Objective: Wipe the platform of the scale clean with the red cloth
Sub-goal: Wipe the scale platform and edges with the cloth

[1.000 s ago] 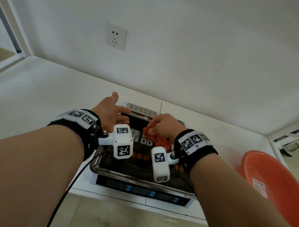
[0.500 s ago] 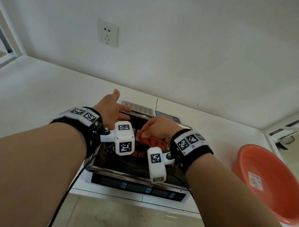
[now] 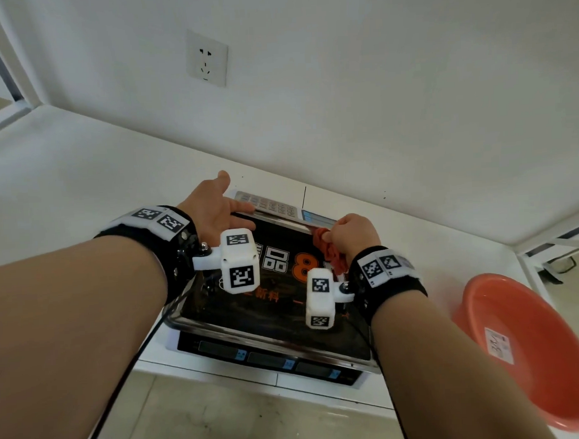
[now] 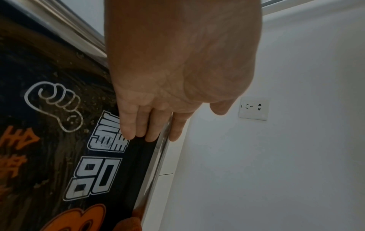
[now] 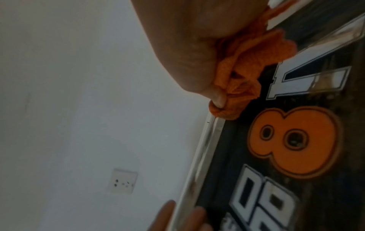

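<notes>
The scale [image 3: 271,356] sits at the counter's front edge, its platform [image 3: 285,296] black with white and orange printing inside a steel rim [image 4: 158,157]. My left hand [image 3: 214,209] lies with straight fingers [image 4: 128,125] on the platform's far left corner. My right hand [image 3: 352,236] grips the bunched red cloth [image 3: 329,250] and presses it against the platform's far right corner, by the rim [image 5: 207,140]. The cloth [image 5: 237,87] bulges out under the thumb. Brown grime [image 4: 82,100] speckles the platform near the left hand.
An orange plastic basin [image 3: 526,348] sits tilted at the right, close to my right forearm. The white wall with a socket [image 3: 207,58] rises just behind the scale. White counter [image 3: 64,176] stretches to the left. A keypad [image 3: 267,203] lies behind the platform.
My right hand has slid the cloth from the middle of the platform to its far right corner. The left hand has stayed at the far left corner.
</notes>
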`<state>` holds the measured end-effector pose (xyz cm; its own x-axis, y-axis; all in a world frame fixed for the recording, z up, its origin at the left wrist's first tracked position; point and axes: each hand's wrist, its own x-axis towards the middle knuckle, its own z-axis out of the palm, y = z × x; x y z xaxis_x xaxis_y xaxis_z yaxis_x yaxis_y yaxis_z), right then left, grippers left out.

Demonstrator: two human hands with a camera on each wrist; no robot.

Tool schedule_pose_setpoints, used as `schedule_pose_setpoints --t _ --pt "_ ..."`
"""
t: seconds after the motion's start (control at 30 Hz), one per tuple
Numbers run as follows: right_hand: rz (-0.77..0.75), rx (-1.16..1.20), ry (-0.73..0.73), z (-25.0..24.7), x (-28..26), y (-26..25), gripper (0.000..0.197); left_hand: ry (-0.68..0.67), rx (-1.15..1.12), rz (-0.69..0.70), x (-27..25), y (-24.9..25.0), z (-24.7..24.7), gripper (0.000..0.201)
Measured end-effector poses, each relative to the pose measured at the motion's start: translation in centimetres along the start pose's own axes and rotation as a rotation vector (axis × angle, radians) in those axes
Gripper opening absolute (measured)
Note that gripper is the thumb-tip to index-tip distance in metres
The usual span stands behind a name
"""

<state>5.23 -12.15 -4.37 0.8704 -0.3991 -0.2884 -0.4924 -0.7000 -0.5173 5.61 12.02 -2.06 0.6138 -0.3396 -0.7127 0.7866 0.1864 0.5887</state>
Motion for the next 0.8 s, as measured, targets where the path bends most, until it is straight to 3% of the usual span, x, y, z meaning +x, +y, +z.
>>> schedule_pose_setpoints --t 0.1,0.3,0.57,0.8 --pt "-0.066 -0.165 0.064 0.3 -0.5 0.3 0.017 -0.004 0.001 0.0 0.0 0.0 0.1 0.086" --pt "-0.134 -0.474 0.189 1.9 -0.7 0.1 0.033 -0.01 0.017 -0.015 -0.3 -0.1 -0.1 0.085" --pt "-0.234 -0.526 0.011 1.8 -0.4 -0.3 0.036 -0.011 0.019 -0.015 -0.2 -0.3 0.2 0.085" --pt "-0.277 -0.513 -0.032 0.8 -1.4 -0.6 0.022 -0.008 0.022 -0.018 -0.1 -0.5 0.7 0.088"
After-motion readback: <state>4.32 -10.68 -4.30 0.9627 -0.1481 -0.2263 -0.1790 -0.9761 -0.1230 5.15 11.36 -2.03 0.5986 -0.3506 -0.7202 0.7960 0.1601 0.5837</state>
